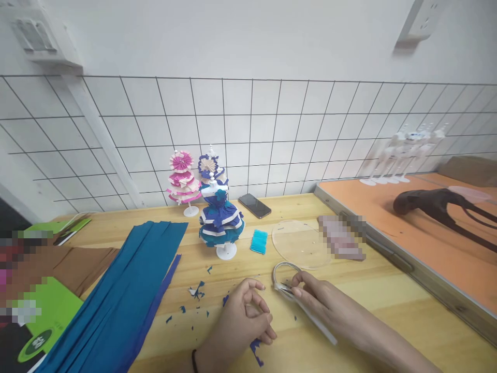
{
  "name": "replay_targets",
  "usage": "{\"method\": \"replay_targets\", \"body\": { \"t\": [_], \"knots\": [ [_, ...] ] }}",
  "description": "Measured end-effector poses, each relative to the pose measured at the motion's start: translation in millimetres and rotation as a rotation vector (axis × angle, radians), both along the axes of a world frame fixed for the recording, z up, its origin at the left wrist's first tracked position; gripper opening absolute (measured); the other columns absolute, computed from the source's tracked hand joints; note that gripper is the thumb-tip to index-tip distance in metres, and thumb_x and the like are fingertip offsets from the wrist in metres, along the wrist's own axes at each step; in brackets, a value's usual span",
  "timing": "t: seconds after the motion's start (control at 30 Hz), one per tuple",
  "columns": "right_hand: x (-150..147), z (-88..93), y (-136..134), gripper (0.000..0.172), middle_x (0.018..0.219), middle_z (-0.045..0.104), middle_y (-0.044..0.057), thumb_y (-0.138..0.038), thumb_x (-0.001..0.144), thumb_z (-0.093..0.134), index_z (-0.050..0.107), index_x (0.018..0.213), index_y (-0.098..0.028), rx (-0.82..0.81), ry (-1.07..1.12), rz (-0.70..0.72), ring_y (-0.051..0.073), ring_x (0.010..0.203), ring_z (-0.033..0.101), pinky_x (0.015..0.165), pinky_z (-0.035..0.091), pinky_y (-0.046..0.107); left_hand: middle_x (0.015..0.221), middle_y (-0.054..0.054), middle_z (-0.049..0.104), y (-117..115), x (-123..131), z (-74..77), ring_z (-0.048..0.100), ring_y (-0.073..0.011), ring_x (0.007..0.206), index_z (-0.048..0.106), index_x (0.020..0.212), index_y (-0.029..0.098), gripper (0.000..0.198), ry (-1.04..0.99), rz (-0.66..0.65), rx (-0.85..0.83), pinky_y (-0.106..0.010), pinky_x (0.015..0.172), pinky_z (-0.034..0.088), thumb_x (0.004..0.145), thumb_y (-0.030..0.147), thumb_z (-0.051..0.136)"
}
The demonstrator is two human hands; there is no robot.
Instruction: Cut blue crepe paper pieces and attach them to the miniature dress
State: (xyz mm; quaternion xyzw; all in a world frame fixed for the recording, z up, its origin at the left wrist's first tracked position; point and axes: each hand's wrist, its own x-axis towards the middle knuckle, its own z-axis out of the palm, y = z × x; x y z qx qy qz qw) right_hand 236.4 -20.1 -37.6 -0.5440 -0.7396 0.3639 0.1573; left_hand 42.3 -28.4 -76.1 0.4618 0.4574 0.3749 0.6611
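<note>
My left hand [244, 316] is over the table's front middle, fingers loosely curled, index finger apart from the thumb, nothing visible in it. Beneath it lie blue paper scraps [255, 352]. To its right, my right hand [324, 298] pinches a thin white tape roll [276, 272] between thumb and fingers; a white strip trails under the palm. Beyond the hands stands a small white dress-form stand wearing a blue and teal ruffled paper dress [221, 220]. Beside that dress lies a small turquoise pleated piece [259, 242]. Teal crepe paper [135, 280] lies in long folds left of my hands.
At the back are a pink dress model [181, 178], another blue one [208, 164] and a phone [255, 205]. A clear round disc [301, 243] lies past my right hand. The raised orange surface [435, 233] on the right carries bare white stands [399, 155] and a dark brown object [430, 202].
</note>
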Motion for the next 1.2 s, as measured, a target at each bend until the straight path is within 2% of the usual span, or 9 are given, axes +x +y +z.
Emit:
{"method": "replay_targets", "body": {
  "t": [0.13, 0.27, 0.4, 0.47, 0.53, 0.6, 0.73, 0.97, 1.2],
  "knots": [
    [-2.7, 0.2, -2.9, 0.024, 0.085, 0.059, 0.0, -0.041, 0.087, 0.032, 0.047, 0.087, -0.022, -0.005, 0.008, 0.057, 0.015, 0.075, 0.054, 0.064, 0.038, 0.022, 0.072, 0.004, 0.05, 1.2, -0.1, -0.2, 0.057, -0.0085, 0.042, 0.037, 0.098, 0.019, 0.038, 0.024, 0.023, 0.026, -0.018, 0.037, 0.045, 0.065, 0.018, 0.056],
    [-8.0, -1.7, -7.6, 0.016, 0.079, 0.06, -0.001, -0.035, 0.085, 0.038, 0.047, 0.087, -0.022, -0.009, -0.043, 0.11, 0.015, 0.07, 0.054, 0.059, 0.035, 0.022, 0.088, -0.003, 0.055, 2.1, -1.6, -1.7, 0.053, -0.006, 0.045, 0.03, 0.119, 0.022, 0.058, 0.094, 0.046, 0.076, -0.017, 0.038, 0.043, 0.066, 0.014, 0.053],
    [-8.8, -6.3, -10.2, 0.009, 0.07, 0.06, -0.002, -0.029, 0.079, 0.047, 0.046, 0.083, -0.022, 0.003, -0.12, 0.143, 0.015, 0.063, 0.053, 0.053, 0.032, 0.021, 0.102, -0.007, 0.059, -0.6, -5.4, 0.1, 0.056, -0.0113, 0.069, 0.024, 0.13, 0.024, 0.06, 0.228, -0.025, 0.333, -0.025, 0.065, 0.046, 0.075, 0.009, 0.042],
    [-8.1, -8.1, -11.3, 0.009, 0.068, 0.059, -0.002, -0.028, 0.076, 0.049, 0.046, 0.08, -0.021, 0.009, -0.154, 0.151, 0.014, 0.06, 0.052, 0.051, 0.03, 0.021, 0.109, -0.008, 0.059, -0.7, -6.5, 2.3, 0.051, -0.0165, 0.092, 0.022, 0.132, 0.024, 0.06, 0.357, -0.106, 0.531, -0.033, 0.085, 0.038, 0.077, 0.005, 0.035],
    [-8.1, -8.6, -12.5, 0.008, 0.069, 0.059, -0.002, -0.027, 0.074, 0.05, 0.047, 0.078, -0.021, 0.014, -0.166, 0.179, 0.014, 0.059, 0.051, 0.049, 0.028, 0.021, 0.117, -0.007, 0.055, 2.0, -6.5, 2.7, 0.04, -0.0194, 0.109, 0.017, 0.133, 0.024, 0.068, 0.471, -0.216, 0.703, -0.039, 0.094, 0.028, 0.073, -0.001, 0.032],
    [-9.3, -7.7, -13.8, 0.008, 0.069, 0.059, -0.002, -0.026, 0.073, 0.051, 0.048, 0.079, -0.021, 0.022, -0.175, 0.216, 0.013, 0.059, 0.051, 0.049, 0.028, 0.02, 0.124, -0.005, 0.049, 6.8, -5.7, -0.3, 0.035, -0.0207, 0.113, 0.011, 0.134, 0.025, 0.08, 0.562, -0.32, 0.811, -0.04, 0.094, 0.029, 0.064, -0.006, 0.034],
    [-13.8, -5.4, -16.8, 0.011, 0.07, 0.059, -0.001, -0.028, 0.072, 0.053, 0.052, 0.08, -0.02, 0.038, -0.194, 0.287, 0.014, 0.061, 0.052, 0.051, 0.029, 0.021, 0.131, -0.005, 0.04, 15.0, -5.1, -9.7, 0.024, -0.0217, 0.122, 0.009, 0.134, 0.026, 0.09, 0.788, -0.357, 0.932, -0.044, 0.097, 0.025, 0.055, -0.008, 0.035],
    [-17.6, -7.7, -19.9, 0.01, 0.07, 0.058, -0.002, -0.029, 0.072, 0.053, 0.051, 0.078, -0.021, 0.084, -0.202, 0.325, 0.012, 0.06, 0.05, 0.05, 0.028, 0.019, 0.123, -0.006, 0.049, 12.2, -6.8, 0.4, 0.021, -0.0184, 0.125, 0.013, 0.134, 0.024, 0.075, 0.909, -0.43, 1.116, -0.042, 0.101, 0.015, 0.068, -0.008, 0.031],
    [-28.6, -11.4, -27.8, 0.013, 0.06, 0.056, -0.002, -0.028, 0.074, 0.047, 0.041, 0.066, -0.02, 0.138, -0.331, 0.206, 0.012, 0.05, 0.047, 0.044, 0.024, 0.02, 0.116, -0.007, 0.054, 23.3, 5.1, 2.7, 0.045, -0.019, 0.108, 0.026, 0.13, 0.026, 0.061, 0.763, -0.351, 1.045, -0.036, 0.094, 0.028, 0.076, 0.0, 0.036]
  ]
}}
